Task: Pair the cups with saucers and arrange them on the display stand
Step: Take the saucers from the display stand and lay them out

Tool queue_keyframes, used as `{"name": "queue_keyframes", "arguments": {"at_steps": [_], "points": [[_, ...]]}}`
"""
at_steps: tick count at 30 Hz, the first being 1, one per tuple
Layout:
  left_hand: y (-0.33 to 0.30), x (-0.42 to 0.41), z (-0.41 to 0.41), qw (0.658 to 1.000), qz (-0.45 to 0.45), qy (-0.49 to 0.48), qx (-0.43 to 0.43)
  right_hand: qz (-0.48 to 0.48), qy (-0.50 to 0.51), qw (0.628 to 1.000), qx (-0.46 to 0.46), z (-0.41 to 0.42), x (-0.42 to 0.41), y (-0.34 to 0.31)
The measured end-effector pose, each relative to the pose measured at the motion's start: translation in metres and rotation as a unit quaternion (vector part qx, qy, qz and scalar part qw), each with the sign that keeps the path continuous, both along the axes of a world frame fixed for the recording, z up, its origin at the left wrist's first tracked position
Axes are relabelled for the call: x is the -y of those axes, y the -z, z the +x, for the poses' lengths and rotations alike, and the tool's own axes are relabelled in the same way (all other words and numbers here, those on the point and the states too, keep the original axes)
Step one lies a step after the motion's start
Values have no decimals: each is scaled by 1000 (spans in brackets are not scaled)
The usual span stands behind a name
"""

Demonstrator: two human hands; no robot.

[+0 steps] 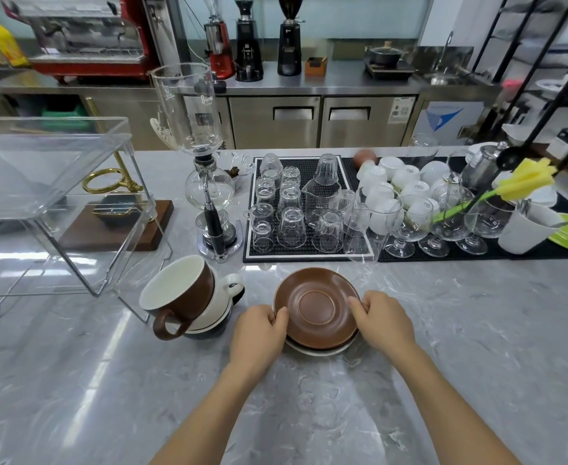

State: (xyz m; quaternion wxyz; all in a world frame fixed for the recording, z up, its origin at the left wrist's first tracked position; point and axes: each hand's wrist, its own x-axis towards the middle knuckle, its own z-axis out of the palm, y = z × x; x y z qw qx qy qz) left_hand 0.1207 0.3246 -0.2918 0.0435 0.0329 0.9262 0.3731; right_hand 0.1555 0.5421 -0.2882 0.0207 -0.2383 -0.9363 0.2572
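Observation:
A brown saucer tops a small stack of saucers on the grey marble counter; a white saucer shows beneath it. My left hand grips the brown saucer's left rim and my right hand grips its right rim. To the left, a brown cup with a white inside leans tilted on a stack of cups, with a white cup and a dark one under it. The clear acrylic display stand sits at the far left on a wire frame.
A black mat holds several upturned glasses straight behind the saucers. White cups and stemmed glasses crowd the right. A glass siphon brewer stands behind the cup stack. A wooden base with a brass stand is behind the display stand.

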Motion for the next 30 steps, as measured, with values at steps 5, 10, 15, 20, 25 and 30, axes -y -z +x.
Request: {"name": "queue_keyframes", "arguments": {"at_steps": [5, 10, 15, 20, 25, 30], "points": [[-2, 2, 1, 1000, -15, 15, -19, -7, 1, 1000, -9, 2, 2, 0], [-4, 2, 0, 999, -21, 25, -24, -8, 0, 1000, -9, 4, 4, -1], [-5, 3, 1, 999, -13, 20, -24, -10, 0, 1000, -5, 6, 5, -4], [-10, 2, 3, 999, 23, 4, -34, -20, 7, 999, -32, 9, 6, -7], [-18, 3, 9, 995, 82, -7, -65, -38, 9, 995, -90, 20, 4, -15], [-17, 12, 23, 990, 126, -10, -69, -62, 1, 991, -115, 36, 11, -19]]}}
